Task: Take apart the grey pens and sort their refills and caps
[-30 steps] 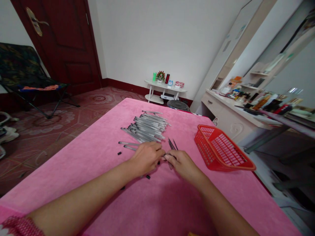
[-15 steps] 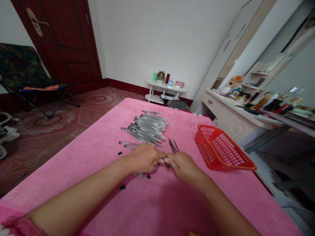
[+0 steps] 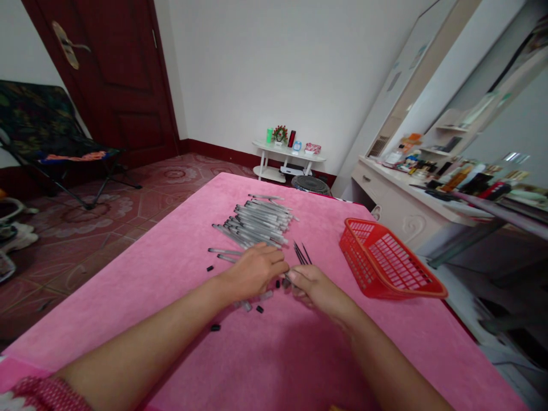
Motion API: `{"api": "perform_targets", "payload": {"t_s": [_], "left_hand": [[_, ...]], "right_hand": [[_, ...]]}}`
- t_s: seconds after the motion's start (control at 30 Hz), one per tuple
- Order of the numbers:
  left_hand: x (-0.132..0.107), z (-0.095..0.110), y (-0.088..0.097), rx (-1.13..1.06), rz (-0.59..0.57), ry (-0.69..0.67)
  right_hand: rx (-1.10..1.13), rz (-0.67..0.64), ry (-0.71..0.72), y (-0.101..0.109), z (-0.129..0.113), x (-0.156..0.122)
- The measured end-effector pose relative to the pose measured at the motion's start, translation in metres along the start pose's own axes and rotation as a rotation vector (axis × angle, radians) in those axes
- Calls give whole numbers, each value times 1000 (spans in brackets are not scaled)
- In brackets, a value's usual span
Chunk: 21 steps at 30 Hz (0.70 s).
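Observation:
My left hand point(image 3: 257, 271) is closed, its fingertips pinched at one end of a small greyish pen part point(image 3: 287, 281). My right hand point(image 3: 314, 285) is closed round the other side of that part; fingers cover most of it. Several thin black pen refills point(image 3: 302, 254) lie just beyond my right hand. A large heap of clear-barrelled gel pens point(image 3: 261, 220) with black ends lies beyond my left hand, with two pens point(image 3: 225, 251) apart at its near left. Black plugs point(image 3: 260, 309) and clear caps point(image 3: 246, 306) are scattered below and beside my left hand.
A red plastic basket point(image 3: 385, 262) stands at the right of the pink-covered table point(image 3: 180, 354). Farther right is a dressing table point(image 3: 402, 194) crowded with bottles. A small white stand point(image 3: 289, 149) is by the wall, and a folding chair point(image 3: 64, 142) stands at left.
My hands have moved slightly apart, and my right hand has turned, showing more of the greyish part. A black plug and a clear cap between the hands now show more plainly.

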<state>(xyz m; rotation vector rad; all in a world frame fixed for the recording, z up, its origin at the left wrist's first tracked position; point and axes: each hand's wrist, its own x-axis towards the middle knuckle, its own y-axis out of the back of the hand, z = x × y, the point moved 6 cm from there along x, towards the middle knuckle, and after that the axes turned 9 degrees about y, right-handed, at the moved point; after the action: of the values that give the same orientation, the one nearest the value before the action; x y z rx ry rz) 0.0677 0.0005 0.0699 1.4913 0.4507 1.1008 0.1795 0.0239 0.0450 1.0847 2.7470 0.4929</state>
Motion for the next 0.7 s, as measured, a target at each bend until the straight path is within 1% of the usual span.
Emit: {"api": "perform_targets", "payload": {"t_s": [0.07, 0.1, 0.13, 0.17, 0.23, 0.3, 0.33, 0.37, 0.4, 0.43, 0.47, 0.5, 0.57, 0.63, 0.7], "left_hand": [[-1, 3, 3, 39, 51, -35], [-1, 4, 4, 48, 57, -45], [-2, 4, 4, 51, 53, -50], [-2, 4, 4, 47, 36, -53], [-3, 3, 1, 11, -17, -51], [-5, -5, -2, -35, -69, -17], [-5, -12, -3, -49, -90, 24], [-6, -22, -3, -57, -107, 75], [-7, -34, -3, -54, -107, 155], [-8, -48, -2, -53, -111, 247], [-9, -60, 0, -56, -94, 331], [-9, -70, 3, -86, -41, 395], [-7, -80, 8, -241, 66, 441], [-4, -78, 7, -414, 128, 410], [-1, -69, 6, -498, 161, 334]], "right_hand": [[238, -50, -111, -6, 9, -1], [291, -80, -139, -9, 11, -1], [291, -97, -138, -11, 11, 0], [241, -96, -112, -11, 9, 1], [7, -62, -12, -9, 2, 3], [-384, -12, 66, -3, -9, 2], [-604, 10, 64, 1, -14, 1], [-814, 30, 33, 6, -18, -1], [-993, 55, -13, 13, -21, -3], [-1122, 87, -56, 20, -24, -5], [-1196, 120, -82, 25, -27, -6], [-1221, 142, -88, 28, -28, -6], [-1165, 148, -47, 24, -26, -4], [-1006, 95, 26, 11, -18, 0], [-805, 50, 108, -4, -11, 4]]}}
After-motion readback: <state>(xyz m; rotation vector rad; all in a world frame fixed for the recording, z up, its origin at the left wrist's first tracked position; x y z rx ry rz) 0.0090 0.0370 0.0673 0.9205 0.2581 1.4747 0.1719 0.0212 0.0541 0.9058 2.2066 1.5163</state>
